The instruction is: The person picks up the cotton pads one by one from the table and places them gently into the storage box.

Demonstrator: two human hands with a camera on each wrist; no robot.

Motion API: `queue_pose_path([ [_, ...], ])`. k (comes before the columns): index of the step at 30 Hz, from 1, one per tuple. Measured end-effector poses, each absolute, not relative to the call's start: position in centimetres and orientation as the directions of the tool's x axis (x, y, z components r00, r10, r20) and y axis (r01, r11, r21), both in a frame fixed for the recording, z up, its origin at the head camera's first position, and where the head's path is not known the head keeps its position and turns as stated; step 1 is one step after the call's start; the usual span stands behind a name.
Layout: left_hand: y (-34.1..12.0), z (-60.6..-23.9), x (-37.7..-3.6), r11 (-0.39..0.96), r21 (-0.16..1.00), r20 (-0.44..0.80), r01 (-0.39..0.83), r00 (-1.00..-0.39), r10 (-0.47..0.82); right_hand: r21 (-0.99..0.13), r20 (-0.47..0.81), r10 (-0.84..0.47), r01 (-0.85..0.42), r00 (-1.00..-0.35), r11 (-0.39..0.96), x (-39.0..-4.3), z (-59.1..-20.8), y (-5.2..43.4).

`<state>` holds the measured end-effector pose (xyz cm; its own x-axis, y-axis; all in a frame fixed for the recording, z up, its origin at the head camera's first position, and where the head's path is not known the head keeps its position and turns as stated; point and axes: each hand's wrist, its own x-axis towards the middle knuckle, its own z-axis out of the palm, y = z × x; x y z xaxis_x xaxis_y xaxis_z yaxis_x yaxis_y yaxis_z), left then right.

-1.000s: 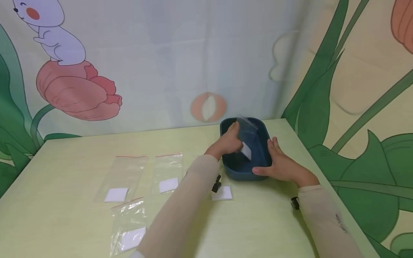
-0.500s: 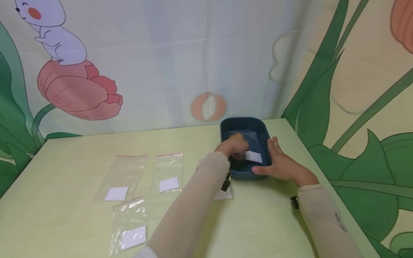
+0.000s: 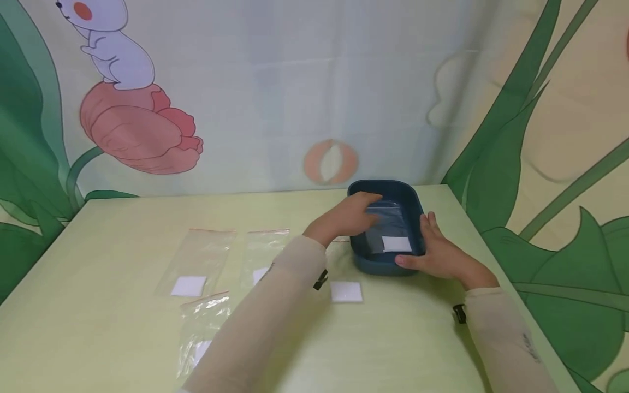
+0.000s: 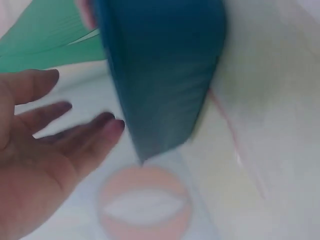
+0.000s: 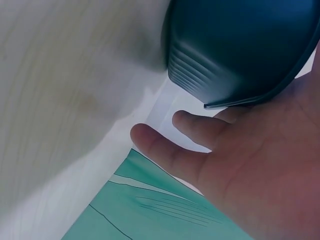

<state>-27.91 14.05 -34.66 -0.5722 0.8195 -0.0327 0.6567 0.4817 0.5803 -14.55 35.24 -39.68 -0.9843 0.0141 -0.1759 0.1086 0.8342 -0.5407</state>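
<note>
A dark blue tub (image 3: pixel 409 193) stands at the table's far right. Inside it lies a clear zip bag (image 3: pixel 388 221) with a white square pad (image 3: pixel 396 243). My left hand (image 3: pixel 350 215) hovers over the tub's left rim with relaxed fingers and holds nothing. In the left wrist view its fingers (image 4: pixel 75 132) are spread beside the tub (image 4: pixel 160 75). My right hand (image 3: pixel 439 252) rests flat against the tub's right side, thumb along the front wall. In the right wrist view the palm (image 5: pixel 260 165) lies against the tub (image 5: pixel 235 45).
Three more clear bags with white pads lie on the yellow-green table (image 3: pixel 118 338): two side by side (image 3: pixel 199 259) (image 3: pixel 265 248) and one nearer me (image 3: pixel 203 325). A white pad (image 3: pixel 346 291) lies in front of the tub. A painted curtain backs the table.
My left hand carried a bag into the tub, laid it flat, let go and drew back to the left rim. The right hand stayed on the tub. The view shifted slightly.
</note>
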Motion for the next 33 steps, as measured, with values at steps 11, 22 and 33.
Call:
queue_pose_path([
  [11,3.0,-31.6,-25.8,0.393,0.689,0.118,0.608,-0.63,0.767,-0.522,-0.186,0.0,0.099,-0.983,0.847,-13.7,-39.4,38.1],
  [22,-7.3,-32.7,-25.0,0.559,0.682,0.003,0.471,-0.766,0.643,-0.54,-0.187,-0.027,0.08,-0.982,0.838,-12.0,-38.8,40.6],
  [33,-15.0,-36.6,-27.1,0.91,0.306,-0.224,0.278,-0.908,0.353,-0.538,-0.184,-0.055,0.054,-0.981,0.841,-11.8,-39.0,40.5],
])
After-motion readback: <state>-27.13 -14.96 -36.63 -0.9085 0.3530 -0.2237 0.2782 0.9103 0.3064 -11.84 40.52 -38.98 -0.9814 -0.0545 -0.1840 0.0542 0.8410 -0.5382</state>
